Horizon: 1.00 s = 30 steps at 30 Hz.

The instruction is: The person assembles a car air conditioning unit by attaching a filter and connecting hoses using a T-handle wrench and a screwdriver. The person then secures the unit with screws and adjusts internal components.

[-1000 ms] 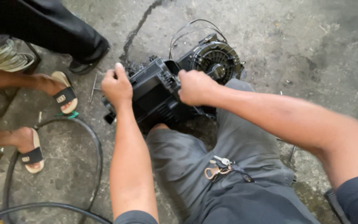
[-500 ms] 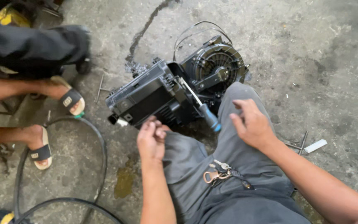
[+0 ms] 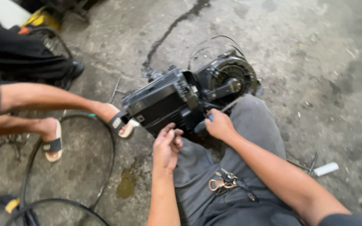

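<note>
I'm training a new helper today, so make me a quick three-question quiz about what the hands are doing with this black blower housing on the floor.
1. True or false: the right hand grips a blue-handled tool against the black housing.
2. Where does the round fan end sit?
A. on the side nearer the other person's sandalled foot
B. on the side away from the other person's sandalled foot
C. on the lap
3. Fill in: the left hand is ____, fingers close to the housing's near edge.

Key: 1 true; 2 B; 3 empty
</note>
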Motion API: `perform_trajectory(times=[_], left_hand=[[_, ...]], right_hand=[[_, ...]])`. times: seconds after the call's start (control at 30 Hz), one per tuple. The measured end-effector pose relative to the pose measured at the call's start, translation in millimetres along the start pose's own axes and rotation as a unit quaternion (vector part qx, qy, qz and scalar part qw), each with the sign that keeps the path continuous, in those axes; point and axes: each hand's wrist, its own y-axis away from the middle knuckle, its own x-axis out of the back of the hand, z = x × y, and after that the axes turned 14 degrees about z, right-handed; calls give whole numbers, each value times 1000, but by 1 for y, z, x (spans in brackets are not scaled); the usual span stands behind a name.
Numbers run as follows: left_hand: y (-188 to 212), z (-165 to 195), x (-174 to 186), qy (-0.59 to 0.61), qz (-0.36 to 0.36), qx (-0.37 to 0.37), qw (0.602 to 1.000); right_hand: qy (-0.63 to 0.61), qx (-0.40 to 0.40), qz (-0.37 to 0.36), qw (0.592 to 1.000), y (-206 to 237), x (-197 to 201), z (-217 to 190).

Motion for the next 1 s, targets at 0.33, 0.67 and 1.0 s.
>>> perform_trajectory(times=[0.33,0.67,1.0], left_hand=[[-17,-39,-20,92,-83,39,991],[-63,-51,-15,175,-36,-39,983],[-65,-14,17,142,37,-86,985]], right_hand=[[-119,152,-176,965,43,103,-35],[-48,133,-249,958,48,70,-46],[4,128,-261,957,44,67,-68]])
